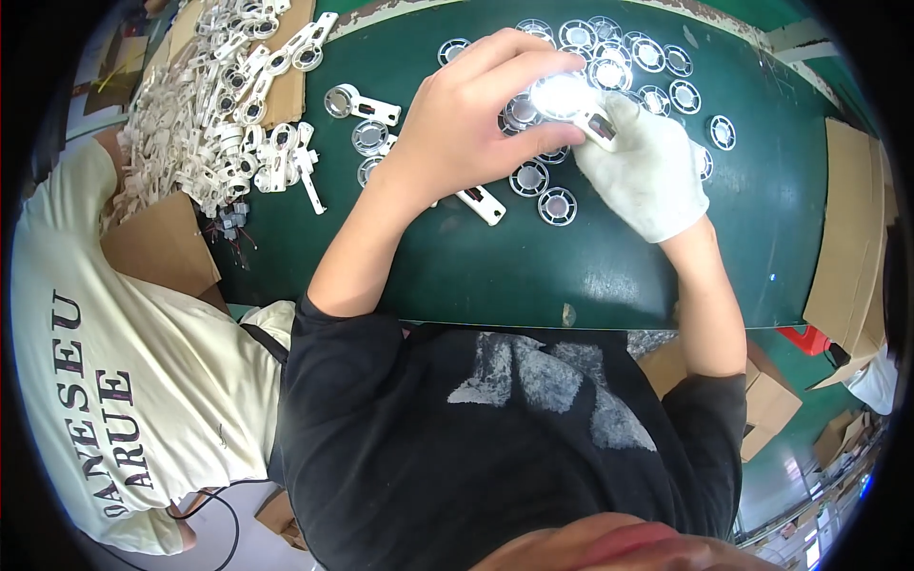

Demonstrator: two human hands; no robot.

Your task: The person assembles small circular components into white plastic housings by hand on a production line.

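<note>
Above the green table, my left hand (476,119) is bare and closed round the head of a white round-headed plastic housing (598,127). My right hand (649,167), in a white glove, pinches the short handle of the same housing. Strong glare washes out its round head, so its details are hidden. Under and behind my hands lie several round white rings with spokes (557,206). Left of my left forearm are a few similar housings with handles (379,111). Another white handle piece (483,204) shows beside my left wrist.
A large heap of white plastic parts (181,124) covers the table's left end, beside cardboard (162,243). Small grey parts with wires (231,221) lie near it. A person in a pale shirt (143,381) is close on my left. A cardboard box (847,238) stands at the right edge.
</note>
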